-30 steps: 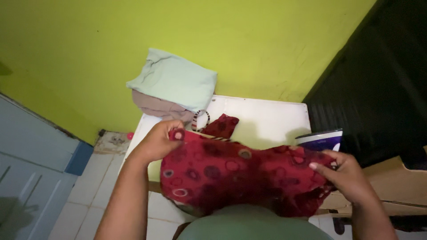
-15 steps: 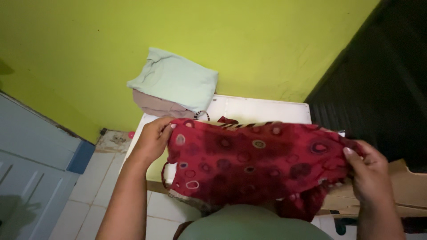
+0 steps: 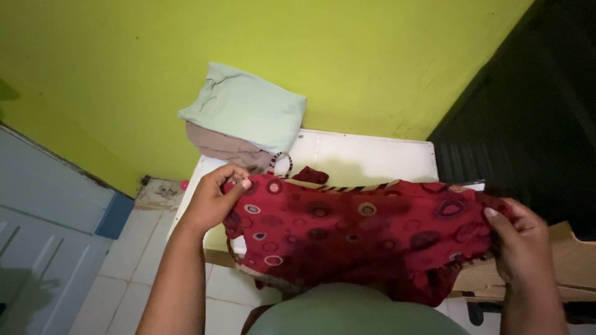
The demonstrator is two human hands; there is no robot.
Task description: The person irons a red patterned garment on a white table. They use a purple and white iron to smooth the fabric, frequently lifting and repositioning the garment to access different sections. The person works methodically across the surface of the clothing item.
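Red cloth (image 3: pixel 366 239) now stretched flat and wider than a second ago, pinched at 9 o'clock by left hand (image 3: pixel 214 198) and at 3 o'clock by right hand (image 3: pixel 521 245), above white table (image 3: pixel 372 158), folded stack (image 3: pixel 245 121) at 11 o'clock.

The person's left hand (image 3: pixel 214 201) and right hand (image 3: pixel 518 242) are drawing farther apart, stretching the red patterned cloth (image 3: pixel 360 239) wider and flatter, covering more of the white table (image 3: pixel 366 158).

The red patterned cloth (image 3: pixel 360 236) hides much of the white table (image 3: pixel 366 158); both forearms run off the bottom edge
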